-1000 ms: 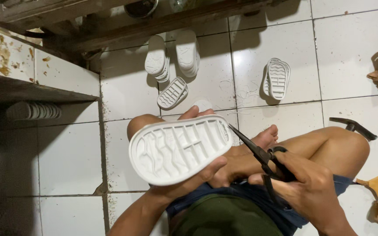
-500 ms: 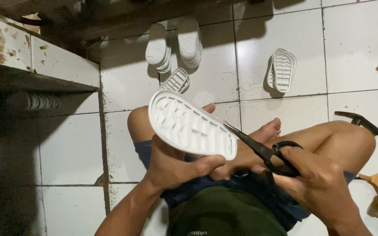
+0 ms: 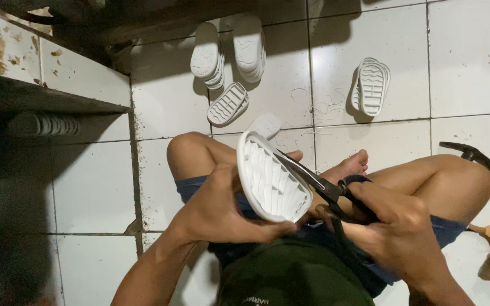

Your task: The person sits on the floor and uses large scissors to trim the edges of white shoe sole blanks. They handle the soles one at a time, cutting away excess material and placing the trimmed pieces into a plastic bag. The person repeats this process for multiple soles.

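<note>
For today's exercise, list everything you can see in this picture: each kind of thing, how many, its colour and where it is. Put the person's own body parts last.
Held sole: one, white, ridged underside showing, over the lap.
Scissors: one pair, black, blades at the held sole's edge.
Loose soles: several, white, on the floor tiles ahead, some stacked; one stack apart to the right.
Floor tiles: white, dark grout.
Ledge: white, stained, upper left.
Dark tool: one, black, on the floor, right.
Shorts: blue.
Legs: two, bare, crossed.
Left hand: grips the held sole.
Right hand: holds the scissors.
</note>
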A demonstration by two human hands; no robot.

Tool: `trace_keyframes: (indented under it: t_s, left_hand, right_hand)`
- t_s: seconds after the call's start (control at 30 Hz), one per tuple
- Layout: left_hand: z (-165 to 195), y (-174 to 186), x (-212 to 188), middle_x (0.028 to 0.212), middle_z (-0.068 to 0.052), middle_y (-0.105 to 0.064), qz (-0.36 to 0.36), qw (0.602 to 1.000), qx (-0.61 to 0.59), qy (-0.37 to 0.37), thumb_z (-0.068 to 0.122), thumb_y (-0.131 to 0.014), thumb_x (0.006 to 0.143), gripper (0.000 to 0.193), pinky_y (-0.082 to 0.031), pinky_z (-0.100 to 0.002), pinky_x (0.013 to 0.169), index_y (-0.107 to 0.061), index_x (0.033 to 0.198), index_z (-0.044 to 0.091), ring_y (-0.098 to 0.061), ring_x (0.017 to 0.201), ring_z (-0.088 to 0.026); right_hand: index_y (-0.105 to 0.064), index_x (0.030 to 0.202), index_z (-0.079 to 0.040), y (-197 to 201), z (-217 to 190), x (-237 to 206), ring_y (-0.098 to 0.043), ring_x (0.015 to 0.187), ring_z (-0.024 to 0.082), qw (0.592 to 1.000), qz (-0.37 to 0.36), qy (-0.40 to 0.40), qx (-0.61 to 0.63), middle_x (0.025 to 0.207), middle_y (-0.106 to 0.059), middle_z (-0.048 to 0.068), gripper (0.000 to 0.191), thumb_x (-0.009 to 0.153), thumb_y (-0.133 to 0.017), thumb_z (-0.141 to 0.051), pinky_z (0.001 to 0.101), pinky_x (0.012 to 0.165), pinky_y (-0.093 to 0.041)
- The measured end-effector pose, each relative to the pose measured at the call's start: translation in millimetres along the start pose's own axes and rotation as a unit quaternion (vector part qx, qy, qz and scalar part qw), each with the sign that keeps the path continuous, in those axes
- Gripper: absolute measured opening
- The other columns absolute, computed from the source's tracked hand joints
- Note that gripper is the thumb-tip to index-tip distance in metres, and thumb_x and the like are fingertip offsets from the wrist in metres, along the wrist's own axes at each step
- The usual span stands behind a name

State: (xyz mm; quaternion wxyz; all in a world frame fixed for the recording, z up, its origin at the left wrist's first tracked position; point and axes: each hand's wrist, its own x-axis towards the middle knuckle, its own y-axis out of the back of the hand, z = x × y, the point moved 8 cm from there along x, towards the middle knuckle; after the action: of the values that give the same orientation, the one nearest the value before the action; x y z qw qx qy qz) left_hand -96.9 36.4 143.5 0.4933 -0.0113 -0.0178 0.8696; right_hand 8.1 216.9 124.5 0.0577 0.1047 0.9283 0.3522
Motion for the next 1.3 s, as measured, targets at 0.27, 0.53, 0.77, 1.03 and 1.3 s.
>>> trace_keyframes:
  t_s: [0.27,0.53,0.77,1.03,1.3]
  left_hand:
    - [-16,-22,-5,0.116,-0.008,-0.076,-0.185,0.965,-0.017,0.184,0.02,-0.093,0.07,0.065,-0.057,-0.035,0.101,-0.066,0.127,0.003,-0.073,0.108,-0.018]
    - [-7,-16,13,0.162,-0.017,-0.04,0.018,0.99,-0.131,-0.039,0.011,-0.088,0.081,0.098,-0.034,-0.046,0.128,-0.029,0.158,-0.005,-0.04,0.154,-0.028]
    - [-27,-1,12,0.141,-0.029,-0.058,0.111,0.937,-0.33,-0.018,0.023,-0.089,0.086,0.098,-0.047,-0.053,0.123,-0.034,0.16,-0.009,-0.058,0.137,-0.037]
    - [-20,2,1,0.149,-0.031,-0.058,0.177,0.954,-0.239,-0.044,0.029,-0.079,0.097,0.086,-0.05,-0.044,0.121,-0.034,0.161,-0.008,-0.061,0.137,-0.032]
    - [-25,-5,-2,0.149,-0.029,-0.057,0.184,0.953,-0.241,-0.009,0.03,-0.075,0.099,0.084,-0.048,-0.043,0.12,-0.033,0.159,-0.009,-0.059,0.137,-0.03]
  right_hand:
    - [-0.071,0.103,0.004,1,-7,8,-0.062,0.058,0.013,0.999,0.004,0.009,0.035,0.072,-0.068,0.008,0.039,0.069,-0.083,-0.009,0.0274,0.052,-0.049]
    - [-0.062,0.095,0.01,-76,64,-5,-0.064,0.051,0.019,0.802,-0.078,-0.166,0.569,0.074,-0.069,0.016,0.032,0.09,-0.078,-0.017,0.0281,0.045,-0.05]
    - [-0.072,0.098,0.005,-66,85,-21,-0.067,0.053,0.018,0.875,-0.11,-0.213,0.419,0.069,-0.072,0.012,0.033,0.081,-0.079,-0.022,0.0295,0.048,-0.052]
    - [-0.065,0.109,0.006,-7,34,-14,-0.065,0.071,0.02,0.996,0.061,0.066,-0.009,0.083,-0.064,0.013,0.046,0.068,-0.081,-0.006,0.0307,0.064,-0.053]
    - [-0.068,0.098,0.002,-13,36,-14,-0.062,0.055,0.017,0.997,0.064,0.044,-0.022,0.07,-0.064,0.01,0.033,0.069,-0.083,-0.007,0.0313,0.053,-0.049]
